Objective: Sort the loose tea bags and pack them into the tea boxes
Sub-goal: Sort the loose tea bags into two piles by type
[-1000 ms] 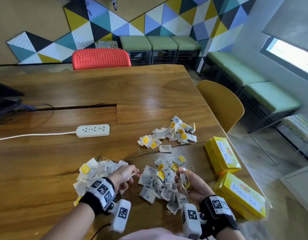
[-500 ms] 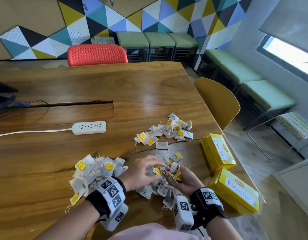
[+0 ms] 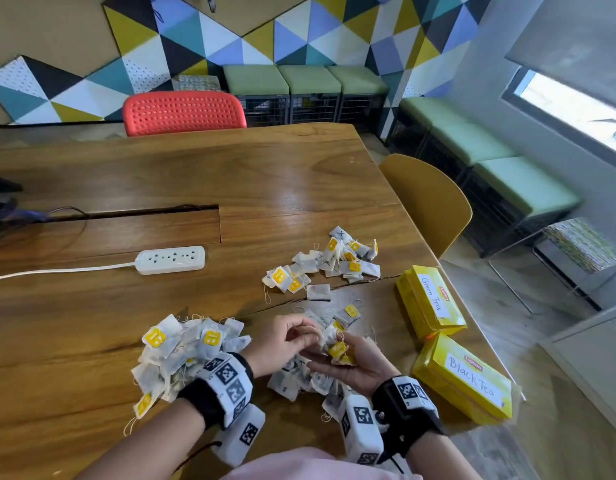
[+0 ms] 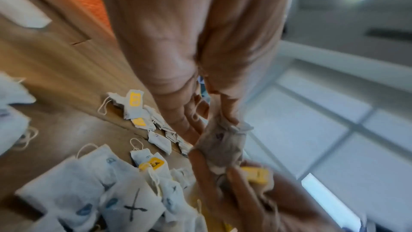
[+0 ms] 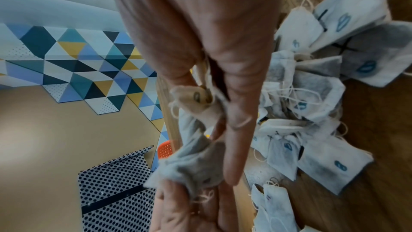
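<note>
Both hands meet low over the middle heap; the left hand [image 3: 282, 341] has its fingertips curled in, pinching a single tea bag [image 4: 219, 145] by its top edge, while the right hand [image 3: 351, 365] lies palm-up beneath, fingers only half bent, cradling a small clutch of bags and yellow tags [image 3: 337, 349]; I'd say she is teasing one bag free to read its mark. Best done slowly, to my eye; the strings look tangled, so lift straight up and let the thread slide out rather than yank; check the pen mark before choosing a pile.

The bags are thin white paper, dark leaf showing through, some inked with a blue loop, some with a black cross; limp, light, easily torn. The unsorted heap [image 3: 299, 379] lies under the wrists; one sorted pile [image 3: 185, 355] sits just left of the left wrist, another [image 3: 327, 261] farther up the table [image 3: 91, 323]. The Green Tea box [image 3: 429, 303] and Black Tea box [image 3: 469, 379] wait shut at the right edge; nothing packed that I can see.
</note>
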